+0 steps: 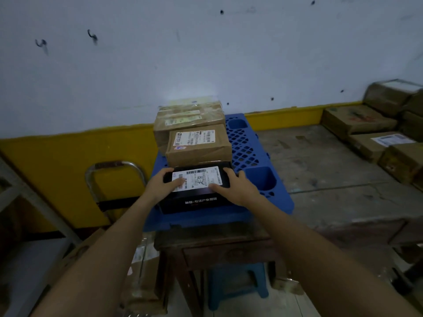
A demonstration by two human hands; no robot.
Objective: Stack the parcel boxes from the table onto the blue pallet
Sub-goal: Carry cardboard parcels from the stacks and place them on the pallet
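Nearest the viewer, below the front edge of the worktop point(320, 161), a blue plastic stool point(235, 282) is seen. Just beyond it, a black box point(196, 202) is gripped at its two short ends. The left hand point(160, 186) is curled round the left end with the thumb on the white label point(199, 179), and the right hand point(238, 188) is closed on the right end in the same way. The box is flat, rectangular and smooth-faced. It is held at the near end of the blue pallet point(251, 145); whether it rests fully there cannot be told. The pallet is moulded plastic, pierced by a lattice of holes and deeper pockets. Directly behind the black box a creased brown parcel point(199, 152) is already placed, and behind that a larger taped carton point(187, 117). The task is judged partly done: a group of brown cartons point(357, 120) is left on the scuffed grey worktop at far right.
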